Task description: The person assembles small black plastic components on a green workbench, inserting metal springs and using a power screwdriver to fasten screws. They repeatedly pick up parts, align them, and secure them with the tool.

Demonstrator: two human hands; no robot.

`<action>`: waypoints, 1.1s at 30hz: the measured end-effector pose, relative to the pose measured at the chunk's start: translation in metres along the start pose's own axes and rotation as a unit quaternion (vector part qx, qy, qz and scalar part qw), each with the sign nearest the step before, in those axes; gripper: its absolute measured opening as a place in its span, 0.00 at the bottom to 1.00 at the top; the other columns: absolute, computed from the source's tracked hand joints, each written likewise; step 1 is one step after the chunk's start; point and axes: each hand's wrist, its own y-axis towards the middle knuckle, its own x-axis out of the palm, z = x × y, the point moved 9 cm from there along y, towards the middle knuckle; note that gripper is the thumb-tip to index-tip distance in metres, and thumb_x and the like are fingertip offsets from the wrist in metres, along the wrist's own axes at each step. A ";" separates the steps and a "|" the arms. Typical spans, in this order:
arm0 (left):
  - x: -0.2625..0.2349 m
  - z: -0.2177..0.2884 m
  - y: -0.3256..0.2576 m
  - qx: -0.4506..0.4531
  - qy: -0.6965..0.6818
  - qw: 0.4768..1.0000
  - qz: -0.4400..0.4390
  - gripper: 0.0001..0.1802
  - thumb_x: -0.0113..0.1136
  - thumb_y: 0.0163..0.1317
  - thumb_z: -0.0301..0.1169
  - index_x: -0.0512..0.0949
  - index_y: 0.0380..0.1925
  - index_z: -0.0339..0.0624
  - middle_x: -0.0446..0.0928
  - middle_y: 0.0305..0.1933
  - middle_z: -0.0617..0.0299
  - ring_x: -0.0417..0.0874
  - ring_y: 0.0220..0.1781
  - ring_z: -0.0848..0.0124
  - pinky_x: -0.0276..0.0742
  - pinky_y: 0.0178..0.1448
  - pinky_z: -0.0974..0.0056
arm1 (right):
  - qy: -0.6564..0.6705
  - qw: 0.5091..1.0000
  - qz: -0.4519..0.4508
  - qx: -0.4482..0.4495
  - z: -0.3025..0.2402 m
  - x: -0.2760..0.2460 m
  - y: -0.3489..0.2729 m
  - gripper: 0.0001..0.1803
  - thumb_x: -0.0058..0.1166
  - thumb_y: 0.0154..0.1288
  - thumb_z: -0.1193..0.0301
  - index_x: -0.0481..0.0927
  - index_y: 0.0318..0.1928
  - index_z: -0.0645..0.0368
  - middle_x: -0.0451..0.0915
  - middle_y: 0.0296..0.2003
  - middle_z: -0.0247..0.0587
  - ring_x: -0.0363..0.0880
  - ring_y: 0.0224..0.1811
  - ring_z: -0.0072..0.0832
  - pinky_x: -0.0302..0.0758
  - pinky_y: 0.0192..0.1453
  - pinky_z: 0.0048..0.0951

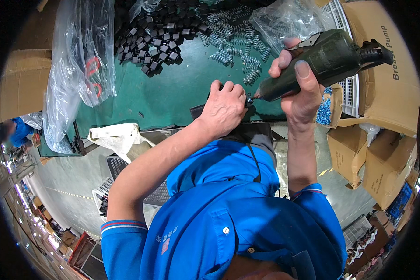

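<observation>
My right hand [303,95] is wrapped around a dark green power screwdriver [322,58], its thumb along the body. The tool slants down to the left, and its tip reaches a small shiny metal piece [250,101] beside my left fingers. My left hand [224,108] is closed over a black part [197,111] at the near edge of the green table [149,102]. Most of that part is hidden under the fingers, so its kind does not show. Beyond my hands lie loose coil springs [252,70] and a heap of small black blocks [156,46].
A clear plastic bag [74,70] hangs over the table's left side, with red-handled scissors [94,77] showing there. A small box of blue screws [324,109] sits at the right. Cardboard boxes [387,102] stand beyond it. Another person [18,133] is far left.
</observation>
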 end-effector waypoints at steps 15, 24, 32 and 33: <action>0.000 0.000 0.000 0.009 0.003 0.999 0.034 0.16 0.66 0.56 0.41 0.81 0.38 0.41 0.75 0.42 0.60 0.74 0.49 0.61 0.65 0.57 0.51 | -0.025 0.999 -0.022 -0.012 0.006 0.013 -0.016 0.26 0.65 0.53 0.79 0.77 0.54 0.69 0.82 0.39 0.37 0.81 0.39 0.22 0.78 0.48 0.26; 0.000 -0.001 0.001 0.004 0.006 1.000 0.026 0.14 0.64 0.58 0.41 0.83 0.36 0.42 0.75 0.39 0.60 0.75 0.48 0.62 0.64 0.54 0.51 | -0.043 0.996 -0.080 0.003 0.019 0.016 -0.025 0.26 0.63 0.52 0.82 0.77 0.54 0.68 0.82 0.44 0.38 0.78 0.44 0.21 0.75 0.54 0.27; 0.002 0.001 -0.003 0.021 -0.007 0.999 0.040 0.17 0.66 0.56 0.42 0.81 0.40 0.42 0.74 0.40 0.61 0.74 0.49 0.62 0.62 0.53 0.52 | 0.013 0.987 -0.156 0.042 0.025 0.027 -0.021 0.31 0.68 0.51 0.74 0.75 0.57 0.68 0.80 0.40 0.37 0.78 0.40 0.22 0.76 0.49 0.27; 0.001 0.001 -0.002 0.019 -0.003 0.999 0.034 0.17 0.66 0.56 0.42 0.81 0.40 0.43 0.74 0.40 0.61 0.74 0.49 0.62 0.62 0.53 0.53 | 0.022 0.984 -0.171 0.043 0.021 0.030 -0.017 0.32 0.70 0.52 0.72 0.74 0.58 0.69 0.79 0.37 0.36 0.78 0.37 0.22 0.76 0.46 0.27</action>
